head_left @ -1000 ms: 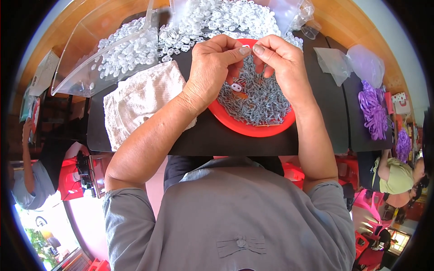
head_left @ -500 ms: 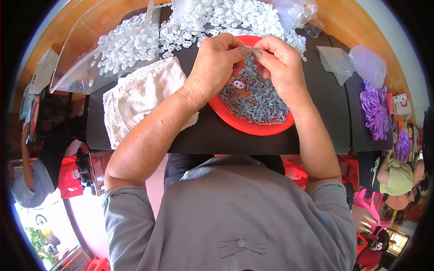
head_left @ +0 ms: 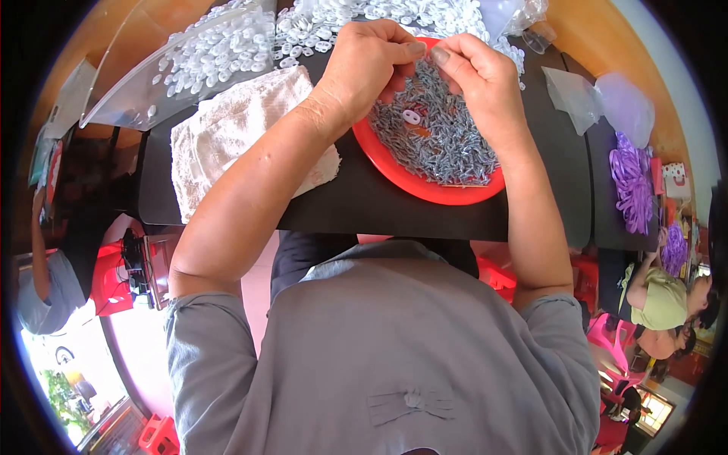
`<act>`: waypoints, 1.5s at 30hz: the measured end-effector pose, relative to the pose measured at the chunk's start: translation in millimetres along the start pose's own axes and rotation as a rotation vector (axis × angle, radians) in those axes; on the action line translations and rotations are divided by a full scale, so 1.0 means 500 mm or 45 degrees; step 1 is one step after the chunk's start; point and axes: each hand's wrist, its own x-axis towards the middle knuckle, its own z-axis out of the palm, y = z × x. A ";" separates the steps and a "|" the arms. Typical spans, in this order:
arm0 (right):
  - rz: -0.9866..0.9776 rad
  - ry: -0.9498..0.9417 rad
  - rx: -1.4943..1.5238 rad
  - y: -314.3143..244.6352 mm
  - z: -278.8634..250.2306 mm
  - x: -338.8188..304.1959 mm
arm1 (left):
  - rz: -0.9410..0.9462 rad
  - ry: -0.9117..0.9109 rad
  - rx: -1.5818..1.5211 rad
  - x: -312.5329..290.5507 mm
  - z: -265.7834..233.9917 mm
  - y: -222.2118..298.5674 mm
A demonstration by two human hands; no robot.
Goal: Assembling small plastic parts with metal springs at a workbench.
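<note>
Over the far part of a round red tray [head_left: 390,178], my left hand [head_left: 368,67] and my right hand [head_left: 483,82] work close together. Thumb and fingers of each are pinched, with the tips nearly meeting. Whatever sits between them is too small or too hidden to name. Under my hands the tray holds a heap of small, thin, grey screw-like pieces [head_left: 447,144]. One white oval piece with two holes [head_left: 412,117] lies on top of that heap, below my left fingers.
White oval pieces [head_left: 303,34] are piled behind the tray, and more lie in a clear plastic bin [head_left: 114,102] at far left. A cream towel [head_left: 220,144] lies by my left forearm. Plastic bags [head_left: 569,98] and purple straps [head_left: 631,182] are at right. People sit at both sides.
The whole scene sits a little higher in the picture. My hands stay over the tray, still pinched, and the fingertips are slightly farther apart.
</note>
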 end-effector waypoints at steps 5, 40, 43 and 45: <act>0.015 -0.531 -0.682 -0.026 -0.004 -0.022 | 0.009 0.198 -0.285 0.008 -0.011 -0.008; -0.112 -0.002 -0.144 -0.054 0.062 -0.025 | -0.145 0.131 -0.989 -0.004 0.026 -0.014; -0.256 0.027 -0.183 -0.051 0.069 -0.025 | -0.244 0.129 -1.032 -0.003 0.021 -0.010; -0.250 -0.074 0.002 -0.063 0.062 -0.024 | -0.273 0.040 -1.160 0.000 0.012 -0.008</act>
